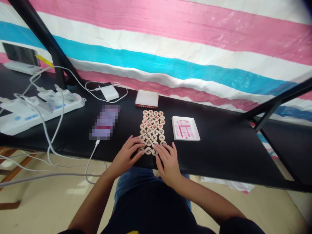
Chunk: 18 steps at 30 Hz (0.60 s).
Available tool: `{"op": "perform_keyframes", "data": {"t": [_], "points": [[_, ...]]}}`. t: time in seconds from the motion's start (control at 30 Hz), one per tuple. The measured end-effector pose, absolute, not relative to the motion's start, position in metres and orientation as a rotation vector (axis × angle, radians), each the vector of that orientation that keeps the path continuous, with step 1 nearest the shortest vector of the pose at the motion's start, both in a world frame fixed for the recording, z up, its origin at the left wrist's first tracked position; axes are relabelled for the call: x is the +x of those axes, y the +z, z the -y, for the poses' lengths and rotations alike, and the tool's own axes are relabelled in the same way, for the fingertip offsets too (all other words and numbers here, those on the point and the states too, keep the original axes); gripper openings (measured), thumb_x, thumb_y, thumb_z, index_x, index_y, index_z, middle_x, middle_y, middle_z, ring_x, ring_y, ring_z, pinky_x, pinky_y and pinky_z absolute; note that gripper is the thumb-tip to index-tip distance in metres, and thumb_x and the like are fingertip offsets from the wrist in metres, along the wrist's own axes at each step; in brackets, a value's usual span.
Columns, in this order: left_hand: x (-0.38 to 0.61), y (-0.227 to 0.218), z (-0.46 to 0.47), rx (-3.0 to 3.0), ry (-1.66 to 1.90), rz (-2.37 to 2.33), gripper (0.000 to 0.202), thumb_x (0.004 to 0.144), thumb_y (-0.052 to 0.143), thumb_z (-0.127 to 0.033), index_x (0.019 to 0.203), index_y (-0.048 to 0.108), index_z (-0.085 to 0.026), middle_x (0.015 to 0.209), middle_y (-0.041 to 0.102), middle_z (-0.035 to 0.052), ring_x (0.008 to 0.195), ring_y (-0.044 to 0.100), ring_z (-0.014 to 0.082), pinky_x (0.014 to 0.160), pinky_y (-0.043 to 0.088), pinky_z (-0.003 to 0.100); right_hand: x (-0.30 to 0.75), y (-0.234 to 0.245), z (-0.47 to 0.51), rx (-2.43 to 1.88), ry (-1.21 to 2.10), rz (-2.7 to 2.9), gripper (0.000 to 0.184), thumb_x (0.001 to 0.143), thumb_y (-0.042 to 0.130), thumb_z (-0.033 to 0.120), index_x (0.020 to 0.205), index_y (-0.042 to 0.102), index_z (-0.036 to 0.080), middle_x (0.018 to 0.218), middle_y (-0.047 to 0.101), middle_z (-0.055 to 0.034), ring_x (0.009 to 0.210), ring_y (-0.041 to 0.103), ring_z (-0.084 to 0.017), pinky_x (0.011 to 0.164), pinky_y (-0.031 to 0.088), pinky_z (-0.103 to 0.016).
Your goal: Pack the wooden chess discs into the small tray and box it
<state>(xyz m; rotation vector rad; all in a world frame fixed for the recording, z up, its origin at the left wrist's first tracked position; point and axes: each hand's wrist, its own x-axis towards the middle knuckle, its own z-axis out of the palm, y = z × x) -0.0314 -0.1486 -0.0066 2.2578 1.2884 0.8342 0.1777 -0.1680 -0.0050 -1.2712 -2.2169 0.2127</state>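
Observation:
Round wooden Chinese chess pieces [151,131] lie flat on the black table in a block of several rows, red characters at the far end and black ones nearer me. My left hand [128,151] rests along the block's near left edge, fingers stretched out and touching the outer pieces. At the near right corner, my right hand [168,161] has its fingers spread over the pieces and hides some of them. Neither hand grips a piece. An open box half with a red side [146,98] sits beyond the block, and a white box half with red print [185,128] to its right.
A phone with a blurred screen [105,123] lies on the left, its white cable hanging over the table's front edge. Further left are a power strip [41,110] with several plugs and a white power bank [109,92]. A striped sheet [170,42] hangs behind the table.

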Motion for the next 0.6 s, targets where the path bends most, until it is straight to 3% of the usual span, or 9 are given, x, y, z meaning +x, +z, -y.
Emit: {"op": "perform_keyframes", "data": {"t": [0.3,0.6], "points": [[-0.032,-0.001,0.150,2.201,0.916,-1.238,0.018,0.085,0.048,-0.023,0.095,0.063,-0.021,0.101,0.057,0.0042,0.113,0.046,0.0188,0.107,0.026,0.044,0.188,-0.003,0.167,-1.360,0.189,2.119,0.039,0.084,0.042,0.015,0.123,0.047,0.019,0.116,0.059,-0.0044,0.112,0.044,-0.022,0.104,0.021,-0.053],[-0.033,-0.010,0.149,2.246,0.914,-1.327,0.023,0.087,0.045,-0.023,0.096,0.066,-0.024,0.103,0.053,0.0046,0.114,0.044,0.0199,0.105,0.029,0.045,0.182,0.003,0.175,-1.286,0.285,2.233,0.045,0.085,0.039,0.014,0.129,0.042,0.024,0.130,0.050,-0.0014,0.122,0.037,-0.021,0.107,0.017,-0.053]]}}
